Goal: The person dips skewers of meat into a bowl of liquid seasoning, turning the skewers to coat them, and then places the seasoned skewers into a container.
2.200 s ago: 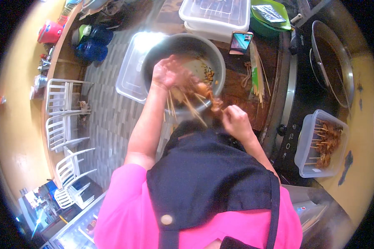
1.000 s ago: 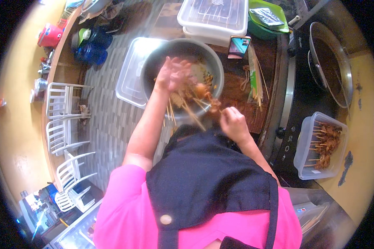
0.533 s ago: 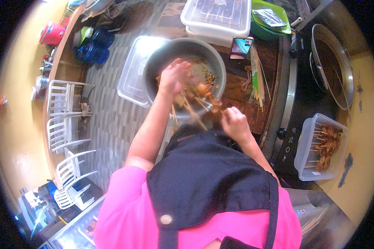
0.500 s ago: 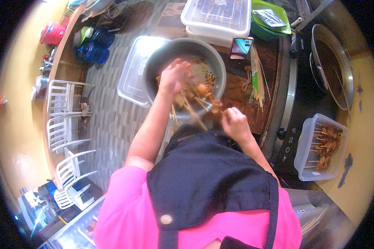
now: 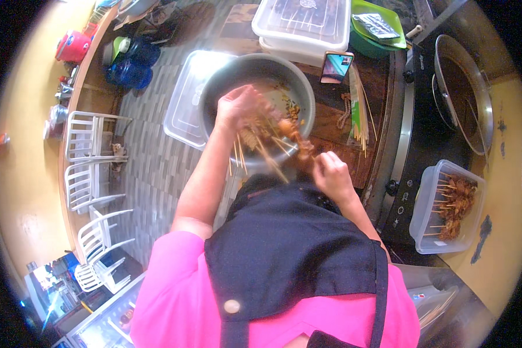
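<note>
A large round grey pot [image 5: 308, 95] holds skewers [image 5: 263, 134] whose bare sticks lean over its near rim, along with bits of brown food. My left hand [image 5: 233, 107] reaches over the pot's left side, its fingers drawn together and pointing down among the food; blur hides what is between them. Just beyond the pot's near right rim, my right hand [image 5: 334, 174] is closed around the stick of a meat skewer [image 5: 303, 145]. That skewer, threaded with glossy brown pieces, slants up to the left over the rim.
A clear lid [image 5: 182, 110] lies left of the pot. Behind are a lidded plastic box [image 5: 301, 26], a propped phone [image 5: 336, 66] and bare sticks [image 5: 362, 116]. At right, a stove [image 5: 409, 151] carries a wide pan [image 5: 467, 87] and a tub [image 5: 423, 203] of finished-looking skewers [image 5: 458, 203].
My left hand has shifted slightly left, and its fingers have gone from spread to drawn together and lowered. My right hand has moved slightly right, still holding the skewer.
</note>
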The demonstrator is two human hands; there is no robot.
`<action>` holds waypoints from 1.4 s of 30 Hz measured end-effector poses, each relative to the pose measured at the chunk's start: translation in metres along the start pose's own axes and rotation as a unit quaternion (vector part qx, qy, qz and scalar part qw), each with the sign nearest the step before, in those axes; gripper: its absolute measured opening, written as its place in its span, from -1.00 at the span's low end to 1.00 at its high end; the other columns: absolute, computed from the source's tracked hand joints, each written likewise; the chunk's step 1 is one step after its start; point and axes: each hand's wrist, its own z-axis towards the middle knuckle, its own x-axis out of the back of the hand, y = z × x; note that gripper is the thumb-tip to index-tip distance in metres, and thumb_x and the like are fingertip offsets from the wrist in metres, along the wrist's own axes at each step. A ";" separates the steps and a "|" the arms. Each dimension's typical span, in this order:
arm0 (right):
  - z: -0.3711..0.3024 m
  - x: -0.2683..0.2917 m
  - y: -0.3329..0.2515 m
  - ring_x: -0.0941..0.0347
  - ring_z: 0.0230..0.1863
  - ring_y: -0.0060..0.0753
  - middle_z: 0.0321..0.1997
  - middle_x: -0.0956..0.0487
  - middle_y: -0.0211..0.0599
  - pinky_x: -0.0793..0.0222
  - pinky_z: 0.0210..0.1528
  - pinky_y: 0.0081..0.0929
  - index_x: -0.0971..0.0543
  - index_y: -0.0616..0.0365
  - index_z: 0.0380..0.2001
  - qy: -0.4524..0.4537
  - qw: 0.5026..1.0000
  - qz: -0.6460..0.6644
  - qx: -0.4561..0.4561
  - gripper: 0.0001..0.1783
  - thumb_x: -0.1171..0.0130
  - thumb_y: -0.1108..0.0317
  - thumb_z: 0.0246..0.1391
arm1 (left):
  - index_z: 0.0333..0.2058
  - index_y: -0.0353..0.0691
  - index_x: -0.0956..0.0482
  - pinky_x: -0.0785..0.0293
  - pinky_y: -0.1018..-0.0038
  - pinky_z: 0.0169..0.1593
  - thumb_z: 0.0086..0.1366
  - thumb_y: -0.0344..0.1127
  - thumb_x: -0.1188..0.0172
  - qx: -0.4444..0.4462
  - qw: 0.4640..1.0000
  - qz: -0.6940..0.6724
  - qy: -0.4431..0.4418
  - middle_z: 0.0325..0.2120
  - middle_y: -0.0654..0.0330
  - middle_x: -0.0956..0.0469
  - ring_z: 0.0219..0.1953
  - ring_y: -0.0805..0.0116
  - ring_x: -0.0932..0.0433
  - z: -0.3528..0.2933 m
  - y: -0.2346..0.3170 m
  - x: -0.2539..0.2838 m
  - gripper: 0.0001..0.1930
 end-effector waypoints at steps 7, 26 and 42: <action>-0.001 0.000 0.000 -0.38 -0.48 0.02 -0.51 -0.40 -0.05 -0.36 -0.47 -0.22 -0.37 0.23 -0.54 -0.002 1.000 -0.016 0.016 -0.92 -0.04 0.52 -0.19 | -0.33 -0.31 -0.50 -0.54 0.44 -0.34 0.07 -0.31 -0.21 0.009 1.000 -0.004 0.012 -0.44 0.11 -0.54 -0.39 0.32 -0.55 -0.002 0.002 -0.001 -0.78; 0.001 -0.004 -0.001 -0.35 -0.52 -0.02 -0.57 -0.34 -0.08 -0.34 -0.52 -0.25 -0.34 0.24 -0.57 0.012 0.999 -0.046 0.020 -0.91 -0.04 0.58 -0.21 | -0.30 -0.36 -0.50 -0.48 0.55 -0.30 0.09 -0.31 -0.20 -0.007 0.990 0.139 -0.004 -0.45 0.15 -0.55 -0.41 0.42 -0.53 -0.011 0.006 -0.016 -0.75; 0.002 -0.002 0.005 -0.38 -0.53 0.00 -0.52 -0.39 -0.07 -0.36 -0.53 -0.23 -0.35 0.22 -0.55 0.030 0.998 -0.037 0.030 -0.92 -0.05 0.51 -0.17 | -0.35 -0.30 -0.49 -0.52 0.44 -0.29 0.08 -0.26 -0.20 0.008 0.999 0.036 0.001 -0.41 0.09 -0.54 -0.36 0.33 -0.54 -0.002 0.005 -0.002 -0.77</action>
